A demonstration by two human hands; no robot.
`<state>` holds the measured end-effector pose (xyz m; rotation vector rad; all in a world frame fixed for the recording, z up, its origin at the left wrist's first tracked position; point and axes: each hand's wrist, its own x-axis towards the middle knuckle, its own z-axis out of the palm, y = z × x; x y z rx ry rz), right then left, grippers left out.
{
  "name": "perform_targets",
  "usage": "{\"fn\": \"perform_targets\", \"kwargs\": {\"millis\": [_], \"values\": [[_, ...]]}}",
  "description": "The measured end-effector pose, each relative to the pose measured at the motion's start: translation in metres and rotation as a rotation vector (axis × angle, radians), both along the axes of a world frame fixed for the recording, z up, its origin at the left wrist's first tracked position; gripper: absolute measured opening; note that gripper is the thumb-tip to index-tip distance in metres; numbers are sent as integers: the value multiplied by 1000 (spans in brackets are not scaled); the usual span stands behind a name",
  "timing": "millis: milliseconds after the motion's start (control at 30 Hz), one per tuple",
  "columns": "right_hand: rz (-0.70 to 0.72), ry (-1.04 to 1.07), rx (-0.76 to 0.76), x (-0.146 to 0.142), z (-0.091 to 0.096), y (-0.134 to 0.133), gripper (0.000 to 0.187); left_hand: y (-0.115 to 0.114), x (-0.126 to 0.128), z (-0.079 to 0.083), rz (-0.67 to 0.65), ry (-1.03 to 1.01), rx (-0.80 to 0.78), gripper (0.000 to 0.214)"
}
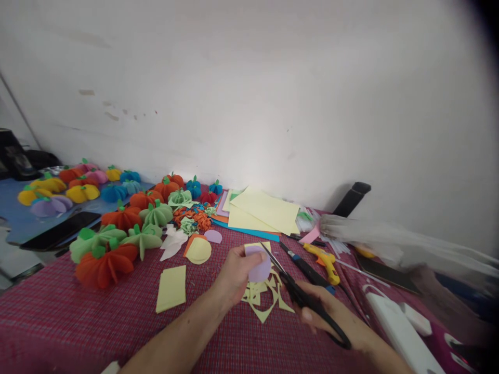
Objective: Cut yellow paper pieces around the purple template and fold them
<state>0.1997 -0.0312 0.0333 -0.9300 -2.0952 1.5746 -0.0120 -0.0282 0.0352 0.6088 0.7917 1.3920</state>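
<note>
- The bench [70, 327] carried a red checked cloth that ran right up to our arms.
- Nearest us, our right hand [345, 321] had its fingers closed through the loops of a pair of black scissors [297, 294]. The slim blades stood slightly apart and pointed up and left.
- Just beyond, our left hand [236, 275] pinched a lilac paper circle [260, 267] between thumb and fingers, clear of the cloth.
- The circle was pale lilac, flat and matte, with a rounded lower edge. A pale yellow sheet showed behind its upper edge, and the blade tips met the paper at its top right.
- Under the circle, jagged yellow offcuts [262, 307] lay on the cloth.
- To the left of them lay a yellow paper rectangle [171, 288].
- To the right, a yellow glue gun [326, 261] rested beside a dark-handled tool [302, 266].
- Further back sat a small stack of yellow circles [198, 251], with a second lilac circle [213, 236] just behind it.
- On the left, folded paper pumpkins [105, 265] in orange, green, yellow, blue and pink stretched away towards the wall.
- Loose yellow sheets [265, 210] lay fanned over coloured paper near the white wall [249, 93].
</note>
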Motion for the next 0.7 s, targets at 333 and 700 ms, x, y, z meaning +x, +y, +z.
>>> {"fn": "perform_targets", "kwargs": {"millis": [333, 700], "values": [[-45, -61, 78, -2, 2, 1, 41, 0, 0, -2, -6, 40, -3, 19], [-23, -106, 75, 2, 4, 3, 32, -1, 0, 0, -31, 66, -1, 16]]}}
